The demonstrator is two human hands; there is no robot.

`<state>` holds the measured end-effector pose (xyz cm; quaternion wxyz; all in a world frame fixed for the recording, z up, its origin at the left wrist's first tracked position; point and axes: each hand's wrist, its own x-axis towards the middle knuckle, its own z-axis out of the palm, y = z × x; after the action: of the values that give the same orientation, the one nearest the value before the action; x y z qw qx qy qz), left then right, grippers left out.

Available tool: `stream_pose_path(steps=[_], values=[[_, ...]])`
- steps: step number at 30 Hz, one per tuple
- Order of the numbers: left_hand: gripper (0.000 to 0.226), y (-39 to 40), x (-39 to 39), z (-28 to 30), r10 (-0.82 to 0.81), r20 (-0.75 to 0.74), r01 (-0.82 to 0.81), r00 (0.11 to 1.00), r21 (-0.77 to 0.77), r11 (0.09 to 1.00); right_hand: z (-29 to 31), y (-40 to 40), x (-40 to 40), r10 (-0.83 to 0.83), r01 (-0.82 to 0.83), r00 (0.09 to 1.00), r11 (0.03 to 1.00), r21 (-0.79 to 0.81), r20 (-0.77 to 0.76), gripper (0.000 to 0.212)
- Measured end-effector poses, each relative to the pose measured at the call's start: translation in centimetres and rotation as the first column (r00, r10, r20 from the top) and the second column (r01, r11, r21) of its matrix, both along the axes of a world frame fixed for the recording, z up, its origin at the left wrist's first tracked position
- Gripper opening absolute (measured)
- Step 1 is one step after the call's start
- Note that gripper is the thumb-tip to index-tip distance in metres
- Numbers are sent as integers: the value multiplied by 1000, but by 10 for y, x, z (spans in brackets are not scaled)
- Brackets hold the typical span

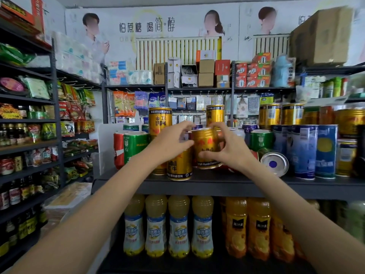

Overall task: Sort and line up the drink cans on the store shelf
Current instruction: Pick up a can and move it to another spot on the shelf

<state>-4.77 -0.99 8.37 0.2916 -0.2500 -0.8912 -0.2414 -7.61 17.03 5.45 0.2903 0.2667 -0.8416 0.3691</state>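
A gold drink can [206, 147] is lifted and tilted a little above the dark shelf [217, 183], in the middle of the view. My right hand [230, 150] grips it from the right, thumb across its lower front. My left hand [171, 141] reaches in from the left with curved fingers at the can's top rim. Just below and left stands another gold can [178, 165]. A taller gold can [159, 121] is stacked behind my left hand. Green [135, 146] and red [118, 149] cans stand at the left.
A green can [273, 162] lies on its side to the right, bottom facing me. Tall blue cans [324, 151] and more gold cans [292, 113] fill the right side. Juice bottles [178, 226] line the shelf below. Snack shelves [29, 119] run along the left.
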Motion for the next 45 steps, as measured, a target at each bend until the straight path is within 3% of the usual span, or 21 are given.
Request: stream_pose_path(steps=[4, 6, 10, 17, 20, 22, 24, 26, 28, 30, 33, 38, 40, 42, 45], values=[[31, -28, -2, -12, 139, -42, -143, 989, -114, 983, -6, -6, -13, -144, 143, 989, 989, 37, 40, 73], [33, -33, -2, -17, 160, -33, -163, 987, -133, 978, -6, -7, -16, -203, 197, 979, 971, 132, 30, 69], [35, -34, 0, -18, 165, -57, -172, 985, -144, 975, -9, -17, -24, -357, 395, 918, 840, 372, -170, 74], [41, -34, 1, -20, 145, -89, -159, 986, -182, 970, -9, -23, -30, -491, 568, 823, 699, 435, -286, 83], [46, -30, -3, -23, 154, -106, -173, 982, -203, 964, -4, -23, -29, -500, 548, 835, 714, 436, -229, 72], [47, -30, -4, -22, 167, -137, -189, 976, -168, 967, 5, -20, -23, -468, 516, 854, 816, 261, -227, 46], [39, -37, -1, -16, 182, -205, -175, 962, 53, 983, 13, -20, -13, -371, 400, 886, 915, 54, -279, 31], [29, -50, 2, -8, 231, -282, -136, 931, 320, 938, 17, -29, -2, -197, 232, 944, 967, 109, -263, 34], [28, -63, 1, -4, 295, -314, -142, 902, 431, 891, 11, -42, 3, -110, 167, 975, 937, 306, -195, 42], [34, -69, -4, -6, 318, -325, -169, 891, 412, 895, 2, -52, 1, -134, 209, 969, 890, 406, -206, 48], [40, -73, -12, -12, 323, -312, -202, 894, 363, 909, -3, -53, -2, -189, 305, 937, 853, 424, -293, 52], [46, -76, -18, -12, 311, -242, -215, 919, 353, 910, 7, -48, 1, -246, 350, 933, 788, 507, -261, 55], [47, -77, -19, -12, 305, -217, -218, 927, 350, 911, 19, -52, 6, -179, 242, 966, 877, 414, -187, 60], [47, -78, -20, -13, 303, -209, -218, 930, 348, 912, 43, -62, 9, -70, 96, 989, 971, 218, -127, 67], [46, -82, -20, -16, 292, -220, -204, 931, 351, 914, 78, -86, -7, -26, 30, 999, 994, 106, -40, 76]])
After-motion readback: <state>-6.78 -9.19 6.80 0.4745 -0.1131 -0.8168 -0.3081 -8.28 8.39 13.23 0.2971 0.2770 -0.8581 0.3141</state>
